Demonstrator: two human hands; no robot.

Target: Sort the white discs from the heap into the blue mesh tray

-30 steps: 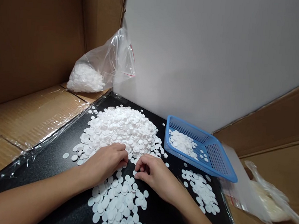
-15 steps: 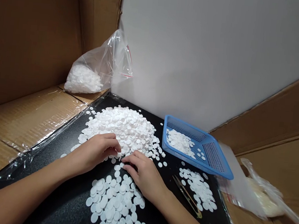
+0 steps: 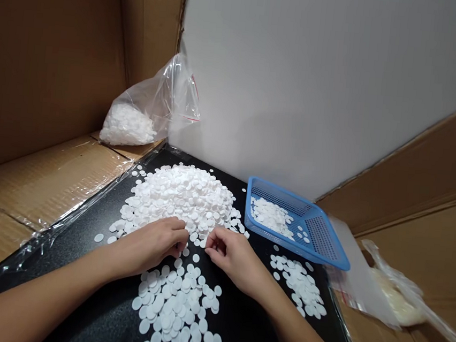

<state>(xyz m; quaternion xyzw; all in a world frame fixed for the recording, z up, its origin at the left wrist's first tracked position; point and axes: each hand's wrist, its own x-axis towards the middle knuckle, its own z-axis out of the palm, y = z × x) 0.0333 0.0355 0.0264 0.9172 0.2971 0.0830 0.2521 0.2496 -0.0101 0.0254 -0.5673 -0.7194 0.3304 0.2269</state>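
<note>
A big heap of small white discs (image 3: 181,193) lies on a black tabletop (image 3: 84,243). My left hand (image 3: 154,244) rests at the heap's near edge, fingers curled down onto the discs. My right hand (image 3: 232,254) sits just right of it, fingers bent in a pinch at the heap's edge; what it holds, if anything, is too small to see. A flatter spread of white discs (image 3: 178,306) lies between my forearms. A blue mesh basket (image 3: 326,239) to the right holds some discs.
A smaller patch of discs (image 3: 300,285) lies in front of the basket. A clear bag of discs (image 3: 136,119) sits on cardboard at the back left. Cardboard boxes flank both sides, and another plastic bag (image 3: 396,303) lies at the right. A white wall stands behind.
Both hands pulled back from the heap toward me, then settled again at its near edge. The right hand's fingers went from reaching flat to a bent pinch. The camera shifted slightly.
</note>
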